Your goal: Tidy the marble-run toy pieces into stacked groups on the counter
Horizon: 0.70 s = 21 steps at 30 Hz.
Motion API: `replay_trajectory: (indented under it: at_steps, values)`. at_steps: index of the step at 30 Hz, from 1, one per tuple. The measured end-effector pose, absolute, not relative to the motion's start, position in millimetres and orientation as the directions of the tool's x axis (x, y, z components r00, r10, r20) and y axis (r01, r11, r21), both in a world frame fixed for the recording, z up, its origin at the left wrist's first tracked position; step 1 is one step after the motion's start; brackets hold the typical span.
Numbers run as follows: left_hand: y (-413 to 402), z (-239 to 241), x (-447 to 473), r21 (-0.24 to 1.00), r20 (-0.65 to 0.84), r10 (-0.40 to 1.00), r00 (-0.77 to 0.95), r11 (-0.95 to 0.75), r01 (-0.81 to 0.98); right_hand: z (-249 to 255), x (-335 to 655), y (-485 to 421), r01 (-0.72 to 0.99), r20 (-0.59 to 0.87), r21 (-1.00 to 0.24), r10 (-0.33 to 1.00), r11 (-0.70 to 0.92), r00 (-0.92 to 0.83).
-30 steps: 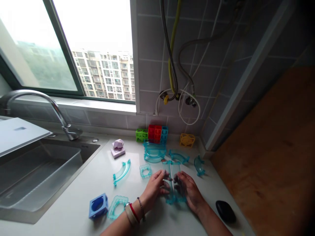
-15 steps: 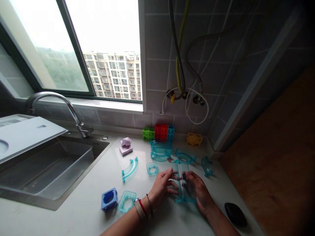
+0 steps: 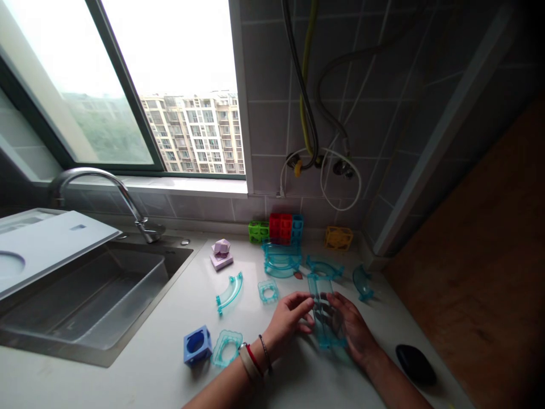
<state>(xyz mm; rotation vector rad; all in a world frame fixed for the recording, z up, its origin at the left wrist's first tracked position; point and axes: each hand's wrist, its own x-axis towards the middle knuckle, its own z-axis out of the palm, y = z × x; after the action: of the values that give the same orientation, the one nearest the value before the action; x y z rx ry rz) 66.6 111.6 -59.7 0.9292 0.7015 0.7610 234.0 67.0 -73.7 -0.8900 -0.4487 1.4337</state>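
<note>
Two long, clear teal plastic track pieces (image 3: 324, 341) stand side by side between my hands, over the counter. My left hand (image 3: 286, 318), with bracelets at the wrist, is closed at their left edge, thumb and index finger against the plastic. My right hand (image 3: 355, 329) grips them from the right, its fingers partly showing through the clear plastic. Just behind lies a curved teal track (image 3: 326, 268), with a small brown object (image 3: 298, 275) to its left. A small square teal frame with a round hole (image 3: 268, 291) lies left of my left hand.
A curved teal track (image 3: 230, 292), a larger teal frame (image 3: 217, 352) and a blue cube (image 3: 198, 345) lie to the left. Stacked teal curves (image 3: 281, 260) and red blocks (image 3: 281, 228) stand behind. A black mouse-like object (image 3: 416, 364) is right; a sink (image 3: 102, 352) is far left.
The two teal pieces, spread apart before, are now closer together. My left fingers have moved from behind the plastic to a pinch at its left edge. The view has shifted slightly.
</note>
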Motion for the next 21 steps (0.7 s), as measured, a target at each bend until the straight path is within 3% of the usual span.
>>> replay_trajectory:
  at_steps: [10,17,21]
  values:
    - [111.1,-63.7,66.9,0.925,-0.178,0.833,0.523,0.322,-0.199,-76.1,235.1,65.7,-0.639,-0.258,-0.761,0.956,-0.11,0.142]
    - [112.5,-67.5,68.7,0.943,-0.155,0.852,0.5,0.278,-0.181,-70.0,230.5,67.3,-0.682,-0.172,-0.729,0.979,-0.049,0.113]
    - [113.8,-70.1,68.7,0.942,-0.147,0.843,0.517,0.279,-0.187,-66.3,228.5,67.7,-0.622,-0.151,-0.782,0.978,-0.03,0.142]
